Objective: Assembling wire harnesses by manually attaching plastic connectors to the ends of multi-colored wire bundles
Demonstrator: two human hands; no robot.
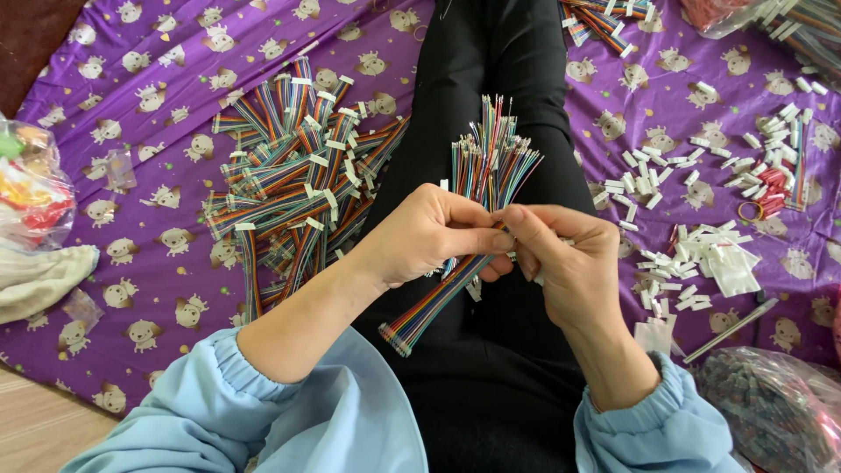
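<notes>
Two hands at work: my left hand [429, 232] and right hand [561, 254] pinch one rainbow wire bundle [477, 201] between fingertips; finished cables [298, 175] lie beyond my left fingers, loose white connectors [692, 254] beyond my right.

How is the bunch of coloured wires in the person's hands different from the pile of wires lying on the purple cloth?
The wire bundle is held by the left hand and right hand, while the wire pile lies untouched on the purple cloth. The bundle's upper ends fan out loose and bare; many pile pieces carry white connectors. The bundle is one bunch; the pile is many crisscrossed pieces. Both are multicoloured ribbon wires.
</notes>
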